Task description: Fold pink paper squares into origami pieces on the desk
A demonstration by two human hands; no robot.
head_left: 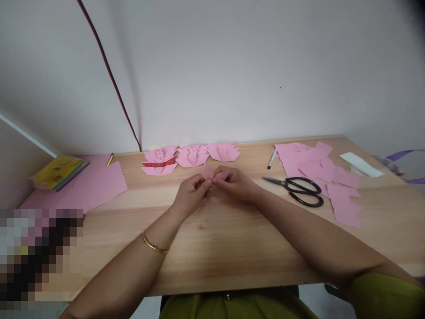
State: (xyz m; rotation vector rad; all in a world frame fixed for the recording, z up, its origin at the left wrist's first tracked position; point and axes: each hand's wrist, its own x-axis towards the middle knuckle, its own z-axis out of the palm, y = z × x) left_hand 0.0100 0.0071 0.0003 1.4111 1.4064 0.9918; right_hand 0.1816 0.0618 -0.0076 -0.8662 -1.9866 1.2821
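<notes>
Between both hands, above the middle of the wooden table, is a small folded piece of pink paper (207, 172). My left hand (195, 191) pinches its lower left part between thumb and fingers. My right hand (235, 184) is closed on the right side of the same paper, and the thumbs almost meet. Fingers hide much of the paper's shape. Just beyond the hands, cut and folded pink paper pieces (193, 156) stand in a row, the leftmost with a red strip (159, 164). Black-handled scissors (303, 186) lie right of my right hand.
Pink paper scraps (315, 164) spread over the right side, near a pen (272, 158) and a white strip (361, 164). At left, a yellow packet (59, 172) rests on large pink sheets (108, 186). A wall rises behind the table (206, 252); a dark red cable (109, 73) hangs down it.
</notes>
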